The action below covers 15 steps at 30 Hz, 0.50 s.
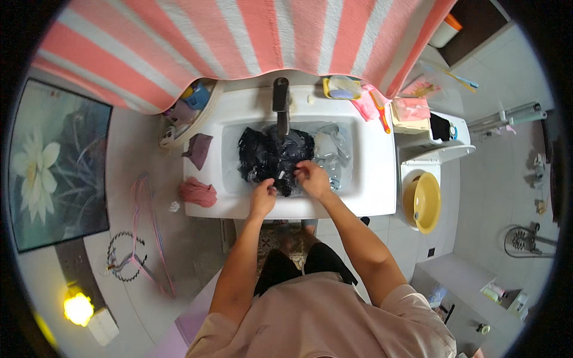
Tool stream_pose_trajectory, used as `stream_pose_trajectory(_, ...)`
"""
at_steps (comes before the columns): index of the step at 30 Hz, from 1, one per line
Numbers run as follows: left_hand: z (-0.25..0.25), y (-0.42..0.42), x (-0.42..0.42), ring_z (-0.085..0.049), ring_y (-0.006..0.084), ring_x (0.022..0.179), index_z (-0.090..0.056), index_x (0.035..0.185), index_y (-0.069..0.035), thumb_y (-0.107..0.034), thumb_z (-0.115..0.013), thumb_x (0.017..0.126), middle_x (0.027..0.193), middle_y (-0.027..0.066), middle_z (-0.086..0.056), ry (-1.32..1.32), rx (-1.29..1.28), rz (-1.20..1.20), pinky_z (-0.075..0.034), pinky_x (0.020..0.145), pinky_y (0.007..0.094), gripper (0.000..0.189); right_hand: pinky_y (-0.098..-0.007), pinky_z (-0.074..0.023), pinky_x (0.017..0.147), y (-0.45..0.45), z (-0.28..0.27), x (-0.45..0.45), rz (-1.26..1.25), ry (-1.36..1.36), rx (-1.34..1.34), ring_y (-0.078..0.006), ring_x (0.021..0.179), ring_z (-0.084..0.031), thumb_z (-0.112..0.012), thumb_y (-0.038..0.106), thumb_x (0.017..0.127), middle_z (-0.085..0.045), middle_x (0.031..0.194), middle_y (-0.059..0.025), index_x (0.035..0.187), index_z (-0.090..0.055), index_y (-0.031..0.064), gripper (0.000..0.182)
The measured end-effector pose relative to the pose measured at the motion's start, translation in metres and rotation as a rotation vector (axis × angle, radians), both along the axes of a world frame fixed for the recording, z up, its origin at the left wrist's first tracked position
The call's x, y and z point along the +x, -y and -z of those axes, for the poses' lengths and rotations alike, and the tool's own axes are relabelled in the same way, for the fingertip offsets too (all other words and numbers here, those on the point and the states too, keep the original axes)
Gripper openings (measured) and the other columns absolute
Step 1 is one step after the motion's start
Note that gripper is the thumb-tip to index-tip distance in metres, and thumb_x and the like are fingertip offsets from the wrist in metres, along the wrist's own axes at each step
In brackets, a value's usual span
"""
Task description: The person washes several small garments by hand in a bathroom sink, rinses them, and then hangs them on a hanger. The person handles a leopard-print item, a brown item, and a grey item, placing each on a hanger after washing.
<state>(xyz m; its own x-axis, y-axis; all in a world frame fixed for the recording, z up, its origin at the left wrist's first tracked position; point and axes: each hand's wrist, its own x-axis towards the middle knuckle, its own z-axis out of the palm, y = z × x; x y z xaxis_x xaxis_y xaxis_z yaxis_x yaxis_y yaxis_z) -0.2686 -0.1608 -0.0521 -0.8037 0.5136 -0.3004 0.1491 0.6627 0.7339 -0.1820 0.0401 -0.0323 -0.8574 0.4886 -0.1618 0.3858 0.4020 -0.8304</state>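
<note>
A soaked black garment (255, 154) lies bunched in the water of a white washbasin (376, 179). At the basin's front edge my left hand (263, 197) has its fingers curled beside the garment's lower part. My right hand (314, 179) reaches over the garment's right side, with bent fingertips against or just above it. Whether either hand grips cloth is unclear. A light grey cloth (331, 145) floats to the right of the black one. Above the garment stands a dark tap (280, 100), its spout covering a part of it.
Left on the rim lie a mauve cloth (198, 151) and a reddish cloth (197, 192). A yellow soap dish (341, 87) and an orange-handled brush (383, 117) sit at the back right. A striped towel (268, 36) hangs beyond. A yellow basin (427, 203) rests by the toilet (447, 154).
</note>
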Motion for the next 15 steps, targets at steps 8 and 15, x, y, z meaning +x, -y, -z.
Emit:
stream_pose_trajectory(8,-0.055,0.063,-0.017,-0.071,0.0289,0.096,-0.066,0.127,-0.007,-0.002,-0.063,0.09,0.115,0.0177,-0.07,-0.147,0.105,-0.238,-0.056,0.086,0.0388,0.038,-0.0394,-0.0572,0.073,0.07,-0.036,-0.055,-0.136,-0.164,0.047,-0.0305,0.077,-0.072,-0.065,0.001,0.087,-0.073,0.091,-0.0159,0.098,-0.073,0.0064,0.015)
stream_pose_trajectory(15,-0.11,0.149,-0.017,-0.069,0.0257,0.088,-0.066,0.124,-0.005,0.001,-0.064,0.09,0.11,0.0139,-0.069,-0.413,0.27,-0.483,-0.056,0.077,0.0368,0.034,-0.0371,-0.0571,0.073,0.123,-0.03,-0.087,-0.334,-0.299,0.073,-0.0299,0.079,-0.073,-0.066,0.0,0.088,-0.074,0.091,-0.016,0.102,-0.074,0.0074,0.018)
